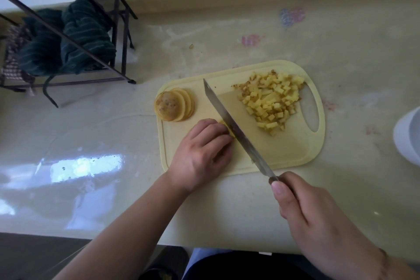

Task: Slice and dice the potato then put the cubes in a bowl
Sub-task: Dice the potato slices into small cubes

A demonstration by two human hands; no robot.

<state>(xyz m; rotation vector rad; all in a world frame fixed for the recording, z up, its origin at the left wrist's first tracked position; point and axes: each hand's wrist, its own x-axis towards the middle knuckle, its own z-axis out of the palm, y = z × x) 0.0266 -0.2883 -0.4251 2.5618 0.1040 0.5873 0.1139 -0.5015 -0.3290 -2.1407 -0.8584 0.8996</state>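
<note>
Head view: the left hand [202, 150] lies knuckles up on the near left part of the board [284, 152], its fingers curled down over a potato piece [223, 123] of which only a thin yellow edge shows past the fingertips. The right hand [318, 218] is off the board's near edge, over the worktop [91, 132], its fingers wrapped round the dark handle [273, 180] of the knife [234, 125], thumb laid along the top. The blade runs from that handle across the board toward its far edge, and its flat side sits just beside the left fingertips, against the held piece. I cannot tell whether the edge is in the potato or only touching it.

On the right half of the board, next to the handle slot, lies a loose heap of cubes [271, 101]; some show brown skin. At the board's far left corner a fanned stack of round slices [173, 104] overhangs the edge a little, the topmost one speckled brown.

The board lies on the pale, glossy worktop, angled, near its front edge. At the worktop's right edge a white rounded vessel [409, 136] is cut off by the frame; it may be the bowl. At the far left stands a dark metal rack [122, 36] with green striped cloths [75, 36] hanging in it. Faint pink and blue marks stain the worktop beyond the board.
</note>
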